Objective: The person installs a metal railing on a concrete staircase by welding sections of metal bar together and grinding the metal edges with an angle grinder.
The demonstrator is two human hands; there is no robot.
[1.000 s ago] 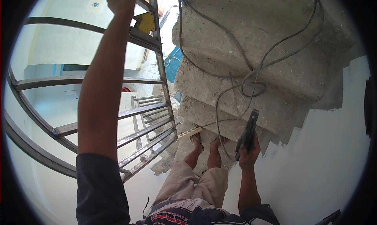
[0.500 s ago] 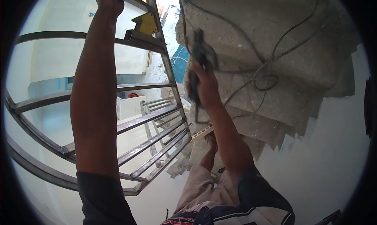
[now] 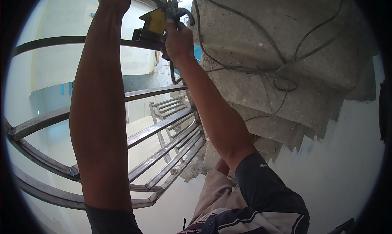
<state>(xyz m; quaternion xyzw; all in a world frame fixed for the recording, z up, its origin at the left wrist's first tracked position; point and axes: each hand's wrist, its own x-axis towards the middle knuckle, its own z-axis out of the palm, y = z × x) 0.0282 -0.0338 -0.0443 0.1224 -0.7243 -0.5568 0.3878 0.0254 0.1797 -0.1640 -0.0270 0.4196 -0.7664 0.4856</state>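
Dark fisheye corners, bright glare top centre

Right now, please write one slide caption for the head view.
Right hand holding a dark tool beside a yellow piece at a metal railing, concrete stairs alongside.

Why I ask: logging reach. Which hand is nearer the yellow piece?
Right. The right hand is close beside the yellow piece; the left hand is farther off, up and left.

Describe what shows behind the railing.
Through the railing, another barred frame and a pale wall show. Whatever lies behind the left arm is covered, so it cannot be seen.
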